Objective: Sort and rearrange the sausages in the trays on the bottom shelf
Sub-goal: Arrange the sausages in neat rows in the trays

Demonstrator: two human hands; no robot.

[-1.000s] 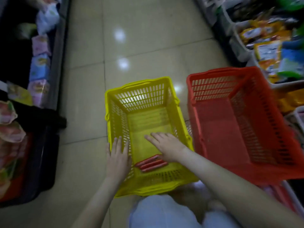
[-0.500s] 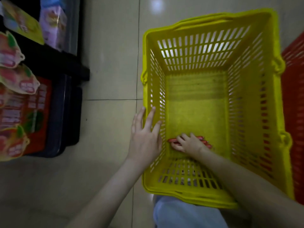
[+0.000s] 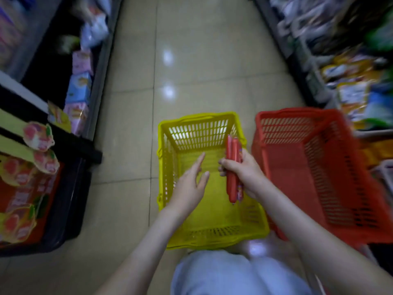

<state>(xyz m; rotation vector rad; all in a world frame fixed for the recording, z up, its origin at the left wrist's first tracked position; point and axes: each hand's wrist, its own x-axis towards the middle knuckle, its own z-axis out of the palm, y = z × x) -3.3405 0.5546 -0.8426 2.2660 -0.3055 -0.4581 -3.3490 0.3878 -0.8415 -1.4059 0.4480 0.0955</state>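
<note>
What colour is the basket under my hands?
Yellow: the basket shows best in the head view.

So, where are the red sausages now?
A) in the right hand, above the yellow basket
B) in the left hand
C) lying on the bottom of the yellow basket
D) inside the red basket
A: the right hand grips the bundle of red sausages over the yellow basket, and the left hand is open, holding nothing.

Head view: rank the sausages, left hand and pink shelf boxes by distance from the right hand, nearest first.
1. Sausages: gripped in the right hand itself.
2. Left hand: just to its left, fingers open.
3. Pink boxes: on the far left shelf, across the aisle.
</note>
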